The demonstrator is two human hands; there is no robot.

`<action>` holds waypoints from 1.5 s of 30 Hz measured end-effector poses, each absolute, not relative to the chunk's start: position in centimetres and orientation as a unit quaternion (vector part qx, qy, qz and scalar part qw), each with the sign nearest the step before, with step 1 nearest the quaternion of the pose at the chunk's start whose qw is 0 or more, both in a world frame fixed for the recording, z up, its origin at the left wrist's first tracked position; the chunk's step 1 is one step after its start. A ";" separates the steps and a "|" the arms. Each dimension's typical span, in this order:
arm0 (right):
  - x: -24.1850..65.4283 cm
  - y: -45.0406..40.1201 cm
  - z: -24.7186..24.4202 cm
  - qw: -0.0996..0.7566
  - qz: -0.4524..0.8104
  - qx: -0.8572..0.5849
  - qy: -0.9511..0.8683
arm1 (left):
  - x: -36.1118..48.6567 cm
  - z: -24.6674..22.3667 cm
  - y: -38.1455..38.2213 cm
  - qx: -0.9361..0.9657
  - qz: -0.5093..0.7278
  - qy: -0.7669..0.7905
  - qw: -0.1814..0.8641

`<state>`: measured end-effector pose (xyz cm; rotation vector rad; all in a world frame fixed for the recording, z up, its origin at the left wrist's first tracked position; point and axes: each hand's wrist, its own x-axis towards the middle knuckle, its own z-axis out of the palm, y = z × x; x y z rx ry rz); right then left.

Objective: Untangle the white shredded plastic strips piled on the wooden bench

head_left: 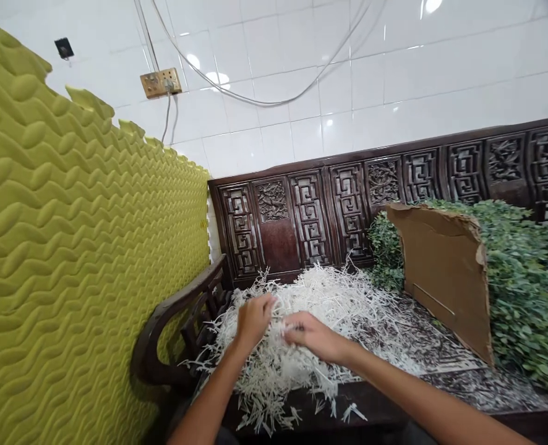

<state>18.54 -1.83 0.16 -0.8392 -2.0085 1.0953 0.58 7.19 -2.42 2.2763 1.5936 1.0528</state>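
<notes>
A loose heap of white branching plastic sprigs (334,296) covers the left part of a dark carved wooden bench. Over the heap, my left hand (254,318) is closed, thumb and fingers pressed together around white sprigs. Close by on its right, my right hand (313,337) curls its fingers in a pinch above the sprigs; it is slightly blurred, and what lies between its fingertips is too small to make out. Some sprigs hang over the bench's front edge below both hands.
A brown cardboard sheet (445,272) stands upright between the white heap and a pile of green artificial foliage (515,284). The carved backrest (278,241) runs behind. A curved armrest (146,346) and a yellow-green textured foam mat (79,247) are at the left.
</notes>
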 end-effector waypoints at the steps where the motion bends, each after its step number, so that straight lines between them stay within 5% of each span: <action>1: 18.1 -2.7 0.4 0.303 0.431 -0.294 -0.797 | -0.5 -2.7 7.8 0.736 0.361 0.567 0.075; 8: 16.5 -2.8 -0.7 0.324 0.246 -0.342 -0.847 | -4.1 -5.8 9.7 0.726 0.360 0.576 0.111; 17: 18.0 3.5 -3.6 0.452 0.512 -0.395 -0.615 | -0.2 -1.2 6.2 0.783 0.407 0.360 0.303; 32: 18.5 3.6 -4.2 0.426 0.439 -0.330 -0.719 | 0.4 -1.6 5.9 0.812 0.338 0.365 0.305; 45: 18.1 2.4 -2.7 0.390 0.398 -0.393 -0.732 | 0.9 -2.0 6.0 0.799 0.381 0.423 0.193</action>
